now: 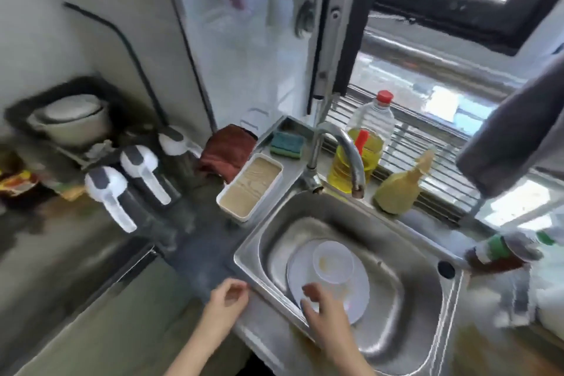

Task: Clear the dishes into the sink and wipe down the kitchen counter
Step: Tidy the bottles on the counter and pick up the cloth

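Observation:
A white plate (360, 293) lies tilted in the steel sink (412, 299), and a small clear bowl (333, 261) with yellowish residue sits on it. My right hand (323, 311) hovers over the plate's near edge, fingers loosely spread and holding nothing. My left hand (227, 299) hangs over the sink's left rim with fingers loosely curled, empty. A dark red cloth (225, 151) lies crumpled on the counter behind the sink. A green and yellow sponge (287, 143) rests on the sink's back ledge.
The faucet (345, 156) arches over the sink. A white container with a wooden lid (250, 186) stands left of it. An oil bottle (363, 146) and spray bottle (403, 186) line the window ledge. White-lidded jars (128, 186) stand on the dark counter (195, 253). A sauce bottle (500, 253) lies at right.

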Demonstrator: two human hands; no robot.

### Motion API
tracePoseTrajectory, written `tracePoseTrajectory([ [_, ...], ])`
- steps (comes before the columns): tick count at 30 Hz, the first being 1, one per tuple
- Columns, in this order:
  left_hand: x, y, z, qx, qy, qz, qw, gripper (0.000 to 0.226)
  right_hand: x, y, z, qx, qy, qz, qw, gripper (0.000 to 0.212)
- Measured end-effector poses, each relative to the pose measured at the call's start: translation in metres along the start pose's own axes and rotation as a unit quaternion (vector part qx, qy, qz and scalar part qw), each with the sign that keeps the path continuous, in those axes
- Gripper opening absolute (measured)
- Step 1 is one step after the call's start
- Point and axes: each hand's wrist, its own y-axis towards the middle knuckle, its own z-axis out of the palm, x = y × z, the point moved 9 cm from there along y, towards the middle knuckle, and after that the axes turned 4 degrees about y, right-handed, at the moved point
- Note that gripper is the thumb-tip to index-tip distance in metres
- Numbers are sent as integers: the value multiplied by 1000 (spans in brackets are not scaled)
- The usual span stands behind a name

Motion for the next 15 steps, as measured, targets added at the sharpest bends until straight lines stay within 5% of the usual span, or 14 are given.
tracePoseTrajectory([
  [5,53,-53,-83,-124,44,-22,991,56,60,-3,74,93,-29,-99,990,23],
  [8,73,-75,-134,-185,81,-24,979,46,95,-5,122,150,-71,-140,976,25],
  [15,149,-94,-254,-308,-104,-74,943,26,180,-10,235,225,-35,-143,963,37],
])
